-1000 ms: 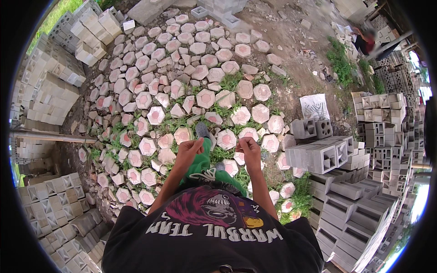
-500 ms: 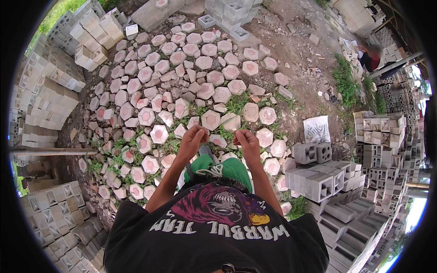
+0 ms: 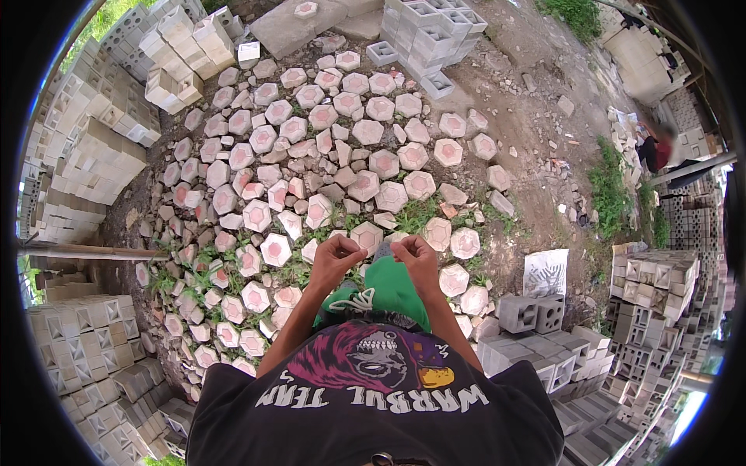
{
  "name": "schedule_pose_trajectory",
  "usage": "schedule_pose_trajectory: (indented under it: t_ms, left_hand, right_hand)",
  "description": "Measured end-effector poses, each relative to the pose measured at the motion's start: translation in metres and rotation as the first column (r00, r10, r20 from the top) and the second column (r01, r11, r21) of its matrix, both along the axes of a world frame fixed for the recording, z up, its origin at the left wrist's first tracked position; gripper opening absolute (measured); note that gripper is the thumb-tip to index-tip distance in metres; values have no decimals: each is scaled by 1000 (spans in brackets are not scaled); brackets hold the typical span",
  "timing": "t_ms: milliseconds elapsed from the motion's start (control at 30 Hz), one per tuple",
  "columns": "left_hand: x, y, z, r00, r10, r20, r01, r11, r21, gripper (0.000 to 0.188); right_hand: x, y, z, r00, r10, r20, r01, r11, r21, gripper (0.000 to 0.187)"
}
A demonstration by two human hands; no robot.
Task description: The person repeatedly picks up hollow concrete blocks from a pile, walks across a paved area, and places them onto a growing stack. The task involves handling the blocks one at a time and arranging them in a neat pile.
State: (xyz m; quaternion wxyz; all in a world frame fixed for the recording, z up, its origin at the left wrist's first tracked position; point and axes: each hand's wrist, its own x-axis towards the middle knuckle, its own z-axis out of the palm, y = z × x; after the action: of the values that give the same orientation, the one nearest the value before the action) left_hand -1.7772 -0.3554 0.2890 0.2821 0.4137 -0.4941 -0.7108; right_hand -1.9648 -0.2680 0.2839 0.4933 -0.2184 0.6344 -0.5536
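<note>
My left hand [image 3: 336, 259] and my right hand [image 3: 417, 261] are raised in front of my waist, a short gap apart. The fingers of both are curled into a pinch. Anything they might hold is too small or too hidden to make out. Below and beyond them lie many hexagonal paving stones, pale with reddish centres. One pale hexagonal paver [image 3: 366, 236] shows just past the gap between my hands. Another paver [image 3: 437, 233] lies beyond my right hand. My green trousers [image 3: 388, 283] show between my forearms.
Hollow concrete blocks [image 3: 536, 353] are stacked close on my right. More stacks stand at the left [image 3: 89, 175] and far ahead [image 3: 431, 39]. A pole [image 3: 93, 251] juts in from the left. A white printed sack [image 3: 545, 273] lies at right. Another person [image 3: 657, 150] is at far right.
My view has shifted, so the pavers and stacks at the far side sit lower and further right. My hands have come slightly closer together, still pinched. A grey shoe tip now shows between them.
</note>
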Motion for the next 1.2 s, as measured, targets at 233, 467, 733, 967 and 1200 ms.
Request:
schedule_pose_trajectory:
  t_ms: [233,467,733,967,1200]
  left_hand:
    - [-59,-63,5,981,189,-29,-191,976,-101,26]
    - [-101,-121,10,967,246,66,-240,967,-89,32]
    - [-138,-234,-6,948,316,-21,-317,947,-45,37]
    - [-152,-372,-3,944,328,-26,-328,933,-149,41]
    - [-146,-464,-7,963,270,26,-264,956,-131,40]
  right_hand:
    - [-82,-70,6,996,61,-61,-65,996,-53,22]
    - [-139,-124,-2,994,87,-62,-87,996,-9,27]
    - [-161,-232,-23,995,56,-87,-56,998,3,29]
    - [-176,-361,-11,993,51,-107,-56,998,-40,29]
    - [-179,-449,4,1000,-20,15,21,999,-42,29]
